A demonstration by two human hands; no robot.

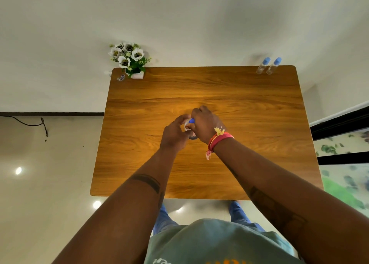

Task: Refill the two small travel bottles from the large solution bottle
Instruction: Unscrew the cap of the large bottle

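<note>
Both hands (pixel 191 124) clamp the large bottle (pixel 192 130) at its cap (pixel 191 121) (likely unopened); travel bottles (pixel 268 66) stand capped, unfilled.

Large white bottle (pixel 188 127) (blue cap) mid-table, two clear blue-capped travel bottles (pixel 267 67) upright, far-right corner.

Probably a home room: wooden table (pixel 199 88), potted artificial flowers (pixel 129 59), glossy tiled floor (pixel 40 174), plain wall (pixel 179 14).

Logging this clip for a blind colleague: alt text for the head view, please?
Both hands hold the large bottle mid-table: left hand grips its body, right hand its blue cap. Two capped small bottles stand at the far right corner, a flower pot far left.
</note>
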